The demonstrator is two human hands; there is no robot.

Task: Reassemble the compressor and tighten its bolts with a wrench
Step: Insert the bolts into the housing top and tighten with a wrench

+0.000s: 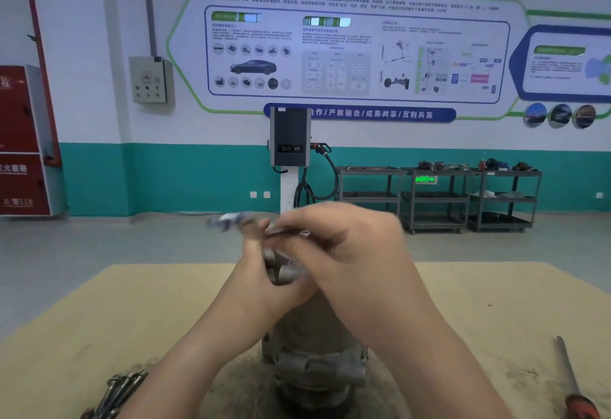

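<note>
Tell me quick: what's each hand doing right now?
Left hand: closed around the top of the upright compressor.
Right hand: closed on a blurred wrench at the compressor's top.

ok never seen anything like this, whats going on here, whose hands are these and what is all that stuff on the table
There is no robot here. A camera worn on a person's head looks forward and down, so the two bare arms reaching in from the bottom belong to the wearer.

Standing upright on the tan table is a grey metal compressor, the part being put back together. Both hands work at its top. The left hand grips the upper end of the compressor. The right hand is closed on a wrench, which is blurred by motion and sticks out to the left.

Lying on the table: a bunch of long bolts at the lower left, and a screwdriver with an orange-red handle at the lower right.

Behind is a workshop wall with posters and some shelf carts.
</note>
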